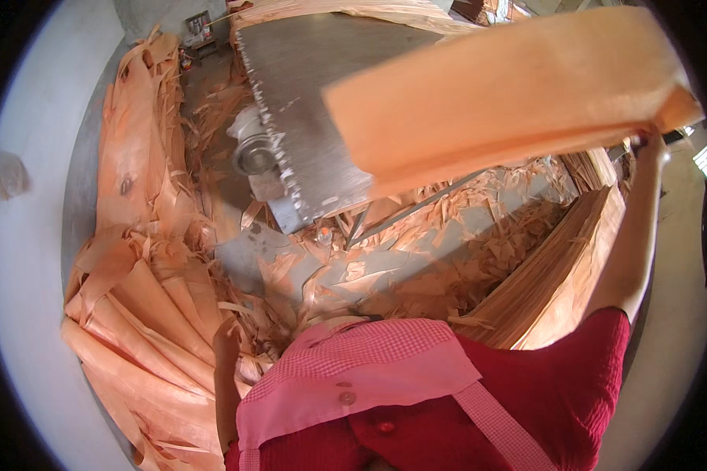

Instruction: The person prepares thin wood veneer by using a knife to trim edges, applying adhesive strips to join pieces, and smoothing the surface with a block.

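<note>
A long orange wood veneer sheet (495, 94) is raised at the upper right, partly over a grey metal table (291, 71) with a jagged, pale-speckled left edge. My right hand (648, 137) grips the sheet near its lower right corner, arm extended. My left hand (226, 336) hangs low at my left side, beside a crumpled heap of veneer sheets (141, 337); its fingers are too small and shadowed to read. Below the raised sheet on the right stands a thick stack of veneer (538, 267).
Veneer scraps (353, 271) litter the grey floor. A tall veneer pile (133, 133) lines the left, beside a pale wall (31, 235). A round metal fitting (255, 157) juts from the table's left side, and a dark metal bar (416, 208) runs below the sheet.
</note>
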Motion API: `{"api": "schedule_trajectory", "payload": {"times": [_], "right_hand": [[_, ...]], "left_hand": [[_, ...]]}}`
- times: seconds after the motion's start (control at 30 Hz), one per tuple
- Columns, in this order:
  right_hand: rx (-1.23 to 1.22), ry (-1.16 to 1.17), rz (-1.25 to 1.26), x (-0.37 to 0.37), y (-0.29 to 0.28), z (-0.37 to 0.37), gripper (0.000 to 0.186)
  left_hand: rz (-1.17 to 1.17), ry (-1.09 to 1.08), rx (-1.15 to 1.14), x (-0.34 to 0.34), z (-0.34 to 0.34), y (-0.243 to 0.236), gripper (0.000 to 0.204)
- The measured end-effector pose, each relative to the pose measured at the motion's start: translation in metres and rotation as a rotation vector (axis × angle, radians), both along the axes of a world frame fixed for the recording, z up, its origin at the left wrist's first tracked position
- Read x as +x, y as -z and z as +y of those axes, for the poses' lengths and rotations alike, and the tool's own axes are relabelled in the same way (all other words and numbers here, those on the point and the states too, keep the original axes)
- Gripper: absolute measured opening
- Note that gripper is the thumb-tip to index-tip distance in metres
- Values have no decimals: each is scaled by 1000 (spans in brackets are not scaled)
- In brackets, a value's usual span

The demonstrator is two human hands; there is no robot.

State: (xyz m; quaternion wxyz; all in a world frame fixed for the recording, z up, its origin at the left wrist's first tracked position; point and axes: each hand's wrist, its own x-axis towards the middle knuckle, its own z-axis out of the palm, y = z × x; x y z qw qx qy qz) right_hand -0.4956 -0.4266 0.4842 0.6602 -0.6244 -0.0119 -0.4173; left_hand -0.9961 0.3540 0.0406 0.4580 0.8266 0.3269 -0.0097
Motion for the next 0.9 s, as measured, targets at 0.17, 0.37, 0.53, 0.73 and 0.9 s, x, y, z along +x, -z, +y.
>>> {"api": "schedule_trajectory", "payload": {"times": [0.17,0.37,0.53,0.73,0.9], "right_hand": [[-104,393,-7,9,-63,-160,15],[-884,757,13,102,-89,-176,41],[-1084,633,118,250,-63,-69,51],[-1354,111,150,321,14,129,50],[-1507,-564,211,326,119,290,52]], "left_hand": [[-273,728,461,170,-98,-32,27],[-422,997,500,321,-211,-48,30],[-581,1115,422,430,-290,-37,27],[-718,990,132,588,-401,-55,30],[-828,1057,664,700,-449,-79,35]]}}
